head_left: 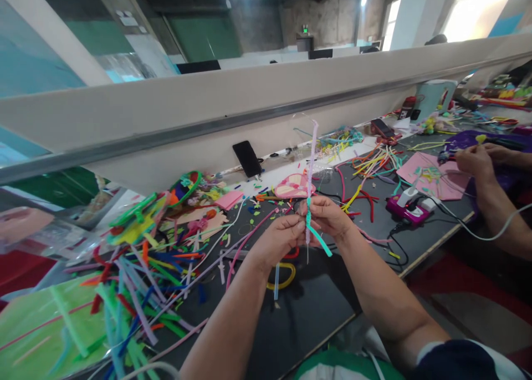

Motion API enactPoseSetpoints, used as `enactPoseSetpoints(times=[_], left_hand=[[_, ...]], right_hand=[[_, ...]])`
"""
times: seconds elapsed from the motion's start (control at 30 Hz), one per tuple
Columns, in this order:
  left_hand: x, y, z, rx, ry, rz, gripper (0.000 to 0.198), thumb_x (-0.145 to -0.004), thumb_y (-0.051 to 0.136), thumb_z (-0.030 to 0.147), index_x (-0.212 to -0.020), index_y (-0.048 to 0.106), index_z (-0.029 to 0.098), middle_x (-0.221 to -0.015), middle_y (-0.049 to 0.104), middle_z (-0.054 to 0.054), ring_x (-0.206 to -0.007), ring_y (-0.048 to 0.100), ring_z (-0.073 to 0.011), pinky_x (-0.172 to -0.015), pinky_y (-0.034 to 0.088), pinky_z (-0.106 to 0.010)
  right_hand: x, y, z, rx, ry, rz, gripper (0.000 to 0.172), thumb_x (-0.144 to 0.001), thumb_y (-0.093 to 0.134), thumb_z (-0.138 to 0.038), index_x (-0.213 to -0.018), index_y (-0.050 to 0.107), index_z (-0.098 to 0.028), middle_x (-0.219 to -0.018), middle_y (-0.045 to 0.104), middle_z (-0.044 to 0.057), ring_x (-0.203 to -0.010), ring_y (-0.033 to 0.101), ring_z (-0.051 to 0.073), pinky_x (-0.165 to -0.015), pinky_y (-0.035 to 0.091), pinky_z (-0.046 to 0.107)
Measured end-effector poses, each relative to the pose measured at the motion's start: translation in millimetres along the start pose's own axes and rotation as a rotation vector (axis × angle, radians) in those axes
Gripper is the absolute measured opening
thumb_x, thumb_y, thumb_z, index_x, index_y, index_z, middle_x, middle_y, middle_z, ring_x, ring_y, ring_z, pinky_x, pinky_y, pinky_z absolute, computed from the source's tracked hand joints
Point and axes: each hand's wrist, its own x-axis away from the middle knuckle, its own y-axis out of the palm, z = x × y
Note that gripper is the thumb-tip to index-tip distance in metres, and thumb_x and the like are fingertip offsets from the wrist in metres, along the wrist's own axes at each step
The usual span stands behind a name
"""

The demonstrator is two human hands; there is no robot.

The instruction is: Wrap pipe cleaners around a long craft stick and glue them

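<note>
Over the dark table (320,291), my two hands meet around an upright lilac pipe cleaner (312,153) with a bare wire end sticking out below. A turquoise pipe cleaner (321,241) is wound around its lower part, and its loose end slants down to the right. My left hand (286,233) pinches the wound part from the left, low on the stem. With fingers closed, my right hand (326,216) grips the stem slightly higher, at the turquoise winding. Beneath my hands lie a yellow loop (286,276) and scissors, of which only part of a red handle (292,253) shows.
Many coloured pipe cleaners (137,291) spread across the left side. A black phone (246,158) leans on the partition (199,131). On the right are a magenta power strip (409,208) with cables, pink sheets (432,175) and a co-worker's hands (477,161).
</note>
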Motion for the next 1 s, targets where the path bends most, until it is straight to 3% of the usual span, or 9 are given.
enactPoseSetpoints(times=[0.2, 0.33, 0.53, 0.6, 0.77, 0.83, 0.9, 1.0], left_hand=[[0, -5.2, -2, 0.002, -0.025, -0.008, 0.027, -0.076, 0.069, 0.032, -0.087, 0.068, 0.008, -0.071, 0.070, -0.009, -0.068, 0.069, -0.0204, -0.070, 0.054, -0.033], [-1, -5.8, -4, -0.005, -0.032, 0.044, 0.027, -0.076, 0.068, 0.034, -0.085, 0.067, 0.008, -0.070, 0.070, -0.009, -0.069, 0.069, -0.0210, -0.071, 0.054, -0.033], [-8, -6.6, -9, -0.133, 0.005, 0.141, 0.027, -0.074, 0.068, 0.038, -0.077, 0.062, 0.012, -0.065, 0.065, -0.003, -0.058, 0.063, -0.0144, -0.067, 0.051, -0.030], [-11, -7.5, -13, -0.265, 0.059, 0.194, 0.026, -0.079, 0.062, 0.039, -0.074, 0.060, 0.014, -0.065, 0.063, -0.001, -0.059, 0.060, -0.0132, -0.066, 0.049, -0.028], [-18, -9.4, -23, -1.042, 0.244, 0.503, 0.023, -0.084, 0.049, 0.025, -0.065, 0.057, 0.016, -0.061, 0.055, -0.001, -0.062, 0.052, -0.0136, -0.066, 0.041, -0.028], [-19, -10.6, -24, -1.180, 0.270, 0.568, 0.023, -0.083, 0.048, 0.020, -0.062, 0.054, 0.016, -0.059, 0.053, -0.001, -0.061, 0.051, -0.0139, -0.066, 0.040, -0.028], [-17, -11.7, -21, -1.070, 0.241, 0.509, 0.023, -0.084, 0.049, 0.023, -0.063, 0.055, 0.016, -0.061, 0.054, -0.002, -0.062, 0.052, -0.0139, -0.066, 0.040, -0.027], [-12, -10.2, -11, -0.577, 0.149, 0.313, 0.023, -0.084, 0.053, 0.034, -0.073, 0.058, 0.015, -0.066, 0.058, -0.001, -0.063, 0.057, -0.0133, -0.064, 0.044, -0.026]], right_hand=[[0, 3, -2, 0.031, -0.019, 0.036, 0.021, -0.069, 0.076, -0.032, -0.071, 0.069, -0.012, -0.066, 0.061, 0.002, -0.056, 0.054, 0.009, -0.052, 0.043, 0.020], [-1, 4, 0, 0.058, -0.044, 0.068, 0.020, -0.070, 0.075, -0.031, -0.070, 0.068, -0.013, -0.066, 0.061, 0.001, -0.056, 0.054, 0.008, -0.051, 0.042, 0.020], [-4, 4, 2, 0.119, -0.095, 0.179, 0.020, -0.068, 0.075, -0.030, -0.064, 0.063, -0.014, -0.064, 0.061, 0.000, -0.056, 0.053, 0.009, -0.054, 0.041, 0.020], [-7, 3, 5, 0.178, -0.117, 0.253, 0.021, -0.067, 0.074, -0.030, -0.062, 0.060, -0.015, -0.063, 0.061, -0.001, -0.057, 0.052, 0.009, -0.055, 0.039, 0.021], [-15, 3, 15, 0.620, -0.210, 0.539, 0.026, -0.066, 0.067, -0.029, -0.052, 0.050, -0.017, -0.050, 0.044, -0.006, -0.050, 0.038, 0.008, -0.050, 0.029, 0.022], [-16, 3, 17, 0.749, -0.245, 0.608, 0.025, -0.065, 0.066, -0.027, -0.050, 0.049, -0.016, -0.049, 0.041, -0.006, -0.050, 0.035, 0.008, -0.051, 0.027, 0.023], [-16, 3, 15, 0.688, -0.226, 0.561, 0.024, -0.066, 0.068, -0.028, -0.052, 0.053, -0.016, -0.049, 0.042, -0.006, -0.051, 0.036, 0.008, -0.051, 0.028, 0.023], [-11, 3, 7, 0.362, -0.120, 0.314, 0.023, -0.069, 0.069, -0.037, -0.068, 0.064, -0.014, -0.056, 0.052, -0.004, -0.053, 0.044, 0.009, -0.055, 0.035, 0.022]])
